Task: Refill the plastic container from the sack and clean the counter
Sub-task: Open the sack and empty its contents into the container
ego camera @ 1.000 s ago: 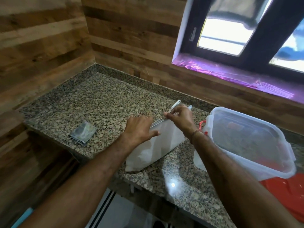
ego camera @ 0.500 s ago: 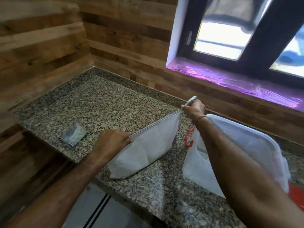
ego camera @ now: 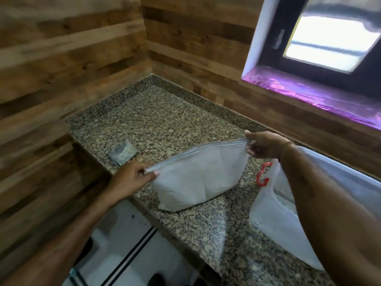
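A white sack (ego camera: 198, 178) stands upright on the granite counter (ego camera: 160, 118), its stitched top edge stretched taut between my hands. My left hand (ego camera: 132, 178) pinches the near left end of that top edge. My right hand (ego camera: 263, 145) pinches the far right end. The clear plastic container (ego camera: 272, 207) with a red latch (ego camera: 262, 176) sits to the right of the sack, partly hidden behind my right forearm.
A small folded grey cloth (ego camera: 122, 152) lies on the counter left of the sack. Wood-panelled walls close in the left and back sides. A window with a purple-lit sill (ego camera: 313, 96) is at the upper right. The counter's front edge drops to white floor below.
My hands have moved apart along the sack's top edge, the left one sliding toward me and the right staying at the far end. The head view shifted to the left.
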The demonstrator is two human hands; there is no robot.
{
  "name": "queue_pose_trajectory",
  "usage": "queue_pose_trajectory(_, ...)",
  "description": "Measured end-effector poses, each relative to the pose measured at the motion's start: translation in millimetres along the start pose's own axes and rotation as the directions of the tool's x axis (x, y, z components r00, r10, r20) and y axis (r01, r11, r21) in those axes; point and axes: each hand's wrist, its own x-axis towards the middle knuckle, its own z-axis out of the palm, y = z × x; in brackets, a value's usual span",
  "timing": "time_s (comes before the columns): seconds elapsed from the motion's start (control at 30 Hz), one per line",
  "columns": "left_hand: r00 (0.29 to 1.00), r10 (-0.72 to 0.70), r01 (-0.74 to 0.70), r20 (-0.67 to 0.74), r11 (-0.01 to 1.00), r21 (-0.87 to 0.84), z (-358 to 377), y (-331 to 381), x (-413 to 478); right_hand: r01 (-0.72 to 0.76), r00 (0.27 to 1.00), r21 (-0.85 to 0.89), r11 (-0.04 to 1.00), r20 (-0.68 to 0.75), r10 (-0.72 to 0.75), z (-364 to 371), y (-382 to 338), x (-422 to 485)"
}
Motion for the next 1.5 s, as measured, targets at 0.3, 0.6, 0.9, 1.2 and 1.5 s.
queue_pose_trajectory(0.3,0.922,-0.269,0.384,0.278,0.542,-0.747,14,13,-16,0.031,0.999,0.042,0.999,0.023,-0.032,7,-5,16)
queue_pose_trajectory(0.6,0.855,-0.403,0.455,0.326,0.282,-0.845,22,8,-11,0.025,0.996,-0.015,1.0,-0.084,-0.026,5,-5,14)
queue_pose_trajectory(0.9,0.903,-0.346,0.379,0.253,0.368,-0.849,36,-12,-31,0.0,0.994,-0.273,0.962,-0.105,-0.03,5,-10,10)
queue_pose_trajectory(1.2,0.791,-0.275,0.595,0.546,0.143,-0.791,42,-21,-13,-0.061,0.998,-0.378,0.924,-0.014,0.06,2,-12,0)
queue_pose_trajectory(1.5,0.878,-0.415,0.395,0.237,0.35,-0.85,78,-23,2,0.03,0.996,-0.252,0.967,-0.075,-0.05,6,-9,-3)
